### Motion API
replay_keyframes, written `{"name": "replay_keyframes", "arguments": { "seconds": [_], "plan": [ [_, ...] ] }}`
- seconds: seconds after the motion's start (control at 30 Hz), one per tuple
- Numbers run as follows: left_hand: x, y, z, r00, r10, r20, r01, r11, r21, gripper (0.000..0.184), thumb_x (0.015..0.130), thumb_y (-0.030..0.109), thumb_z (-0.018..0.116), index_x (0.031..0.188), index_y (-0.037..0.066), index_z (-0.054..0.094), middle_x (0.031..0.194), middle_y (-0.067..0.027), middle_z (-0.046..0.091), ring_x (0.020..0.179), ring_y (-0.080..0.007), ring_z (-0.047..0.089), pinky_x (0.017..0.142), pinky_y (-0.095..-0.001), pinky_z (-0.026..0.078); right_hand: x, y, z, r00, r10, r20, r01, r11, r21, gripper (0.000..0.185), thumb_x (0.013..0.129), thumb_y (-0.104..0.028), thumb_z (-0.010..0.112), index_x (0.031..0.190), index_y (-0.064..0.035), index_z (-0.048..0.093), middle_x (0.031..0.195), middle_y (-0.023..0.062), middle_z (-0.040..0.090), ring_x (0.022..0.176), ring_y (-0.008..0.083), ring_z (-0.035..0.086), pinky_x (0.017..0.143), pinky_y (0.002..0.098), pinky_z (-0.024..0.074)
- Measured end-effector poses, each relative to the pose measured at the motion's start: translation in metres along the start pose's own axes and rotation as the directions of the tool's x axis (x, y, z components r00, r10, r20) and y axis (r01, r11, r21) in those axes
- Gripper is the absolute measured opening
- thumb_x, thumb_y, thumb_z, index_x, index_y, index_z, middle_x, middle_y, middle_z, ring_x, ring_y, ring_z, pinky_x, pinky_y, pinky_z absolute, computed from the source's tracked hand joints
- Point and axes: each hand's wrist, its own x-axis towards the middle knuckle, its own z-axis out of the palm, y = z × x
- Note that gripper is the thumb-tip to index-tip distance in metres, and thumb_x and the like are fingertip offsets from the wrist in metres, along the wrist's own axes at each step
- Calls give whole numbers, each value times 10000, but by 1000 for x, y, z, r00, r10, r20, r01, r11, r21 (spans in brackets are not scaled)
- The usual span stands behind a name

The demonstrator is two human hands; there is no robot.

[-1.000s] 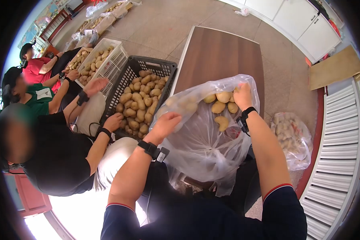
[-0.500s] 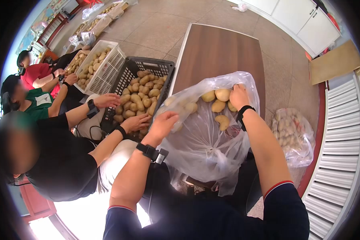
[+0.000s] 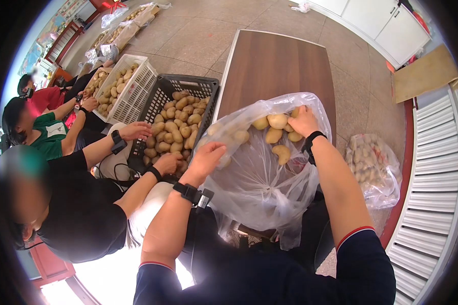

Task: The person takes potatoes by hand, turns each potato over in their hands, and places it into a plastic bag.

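A clear plastic bag (image 3: 269, 203) lies open in front of me, partly over the table edge. Several pale yellow potatoes (image 3: 277, 120) are inside it, bunched toward its far side; a curved one (image 3: 281, 154) lies nearer the middle. My right hand (image 3: 304, 123) reaches into the far right of the bag, its fingers curled on a potato that they partly cover. At the bag's left side, my left hand (image 3: 207, 161) has its fingers bent over the plastic. More potatoes show dimly through the film beside it.
A brown table (image 3: 280, 66) stands ahead. To the left, a black crate (image 3: 216, 84) and a white crate (image 3: 137, 96) hold potatoes. A co-worker's hands (image 3: 168, 163) are over the black crate; others sit beyond. A filled bag (image 3: 374, 170) sits right, near a white radiator (image 3: 427, 178).
My right hand has shifted slightly among the potatoes at the bag's far side, and another potato shows beside it. My left hand stays in place. The co-worker's nearer hand has drawn back slightly.
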Motion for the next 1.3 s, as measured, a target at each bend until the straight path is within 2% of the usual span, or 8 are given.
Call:
{"name": "replay_keyframes", "arguments": {
  "seconds": [0.23, 0.43, 0.53, 0.9, 1.0, 1.07, 1.23, 1.3],
  "plan": [
    [2, -1, -1, 1000, -7, 2, 7, 999, -36, 300, 947, 261, 587, 1155, 47, 617, 1019, -3, 609, 941, -104, 569, 784, -270, 474, -18, 23, 30, 995, -99, -25, 101, 991, 84, 686, 754, -318, 675, 1357, -86, 443, 1412, 204, 392, 1264, 382, 470, 1044, 448, 405],
    [5, -3, -2, 1000, -21, 5, 21, 999, -35, 305, 955, 262, 581, 1167, 43, 599, 1079, -11, 616, 968, -130, 589, 775, -277, 493, -58, 23, 55, 981, -188, -48, 190, 981, 39, 574, 784, -291, 637, 1331, -167, 512, 1463, 209, 312, 1231, 521, 405, 1028, 537, 402],
    [3, -3, 1, 1000, 1, -16, -1, 999, -42, 326, 937, 270, 583, 1158, 30, 602, 1053, -27, 620, 940, -134, 596, 750, -277, 496, -83, 14, 57, 976, -200, -92, 203, 979, 26, 563, 794, -294, 636, 1331, -177, 514, 1470, 208, 306, 1239, 511, 406, 1028, 535, 406],
    [-7, -5, -3, 999, 18, -32, -18, 1000, -18, 332, 935, 308, 591, 1145, 51, 593, 1068, -24, 621, 947, -153, 605, 754, -276, 504, -137, 6, 60, 954, -277, -115, 283, 958, 36, 532, 801, -261, 698, 1281, -109, 529, 1443, 205, 340, 1228, 472, 441, 998, 519, 433],
    [-11, -4, -3, 998, 26, -50, -27, 1000, -17, 325, 929, 301, 595, 1136, 51, 598, 1041, -25, 626, 925, -151, 613, 748, -279, 509, -155, 2, 56, 900, -377, -219, 400, 914, 70, 496, 794, -227, 691, 1247, -97, 538, 1368, 190, 416, 1192, 440, 468, 946, 524, 451],
    [-12, -2, -4, 998, 27, -61, -28, 1000, -14, 316, 922, 290, 597, 1123, 47, 602, 1021, -30, 626, 895, -149, 624, 729, -283, 517, -174, -7, 50, 824, -482, -298, 434, 875, -216, 483, 770, -175, 704, 1221, -95, 551, 1296, 178, 468, 1127, 399, 508, 928, 482, 453],
    [-29, -2, -11, 990, 95, -108, -104, 991, -79, 274, 901, 257, 601, 1071, 43, 631, 965, -34, 637, 808, -153, 643, 666, -287, 527, -194, -14, 70, 863, -503, -48, 492, 859, -145, 449, 789, -168, 681, 1216, -118, 552, 1215, 139, 534, 1118, 374, 518, 896, 468, 464],
    [-36, -2, -12, 986, 88, -144, -100, 992, -77, 254, 890, 238, 600, 1048, 42, 641, 946, -37, 644, 791, -151, 650, 644, -278, 528, -193, -17, 72, 932, -361, 26, 362, 929, -76, 469, 802, -149, 652, 1253, -133, 525, 1211, 138, 536, 1120, 375, 529, 891, 484, 467]
  ]
}}
